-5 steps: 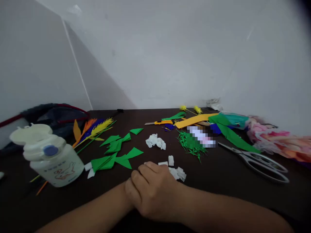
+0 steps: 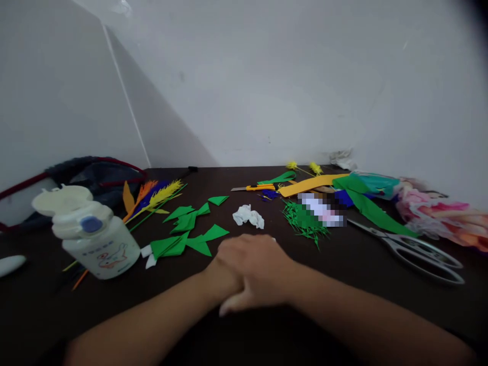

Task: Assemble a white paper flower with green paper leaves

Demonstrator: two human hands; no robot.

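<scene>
My right hand (image 2: pixel 256 268) lies across my left hand (image 2: pixel 220 279) on the dark table (image 2: pixel 343 295), just in front of me. Motion smears both, and the right hand hides the left hand's fingers. I cannot make out whether either hand holds anything. Cut green paper pieces (image 2: pixel 186 239) lie just beyond and left of the hands. A crumpled white paper scrap (image 2: pixel 248 216) lies straight beyond them. The small white paper bits seen a moment ago are now under my right hand.
A white glue bottle (image 2: pixel 93 241) with its cap flipped up stands at the left. Scissors (image 2: pixel 415 251) lie at the right. A yellow cutter (image 2: pixel 259 187), green shreds (image 2: pixel 305 222), coloured paper strips (image 2: pixel 312 184) and paper feathers (image 2: pixel 152 195) lie farther back. A dark bag (image 2: pixel 95 175) sits far left.
My right hand has slid forward and flattened over the small white paper bits, which are now covered. The view has shifted slightly to the left.
</scene>
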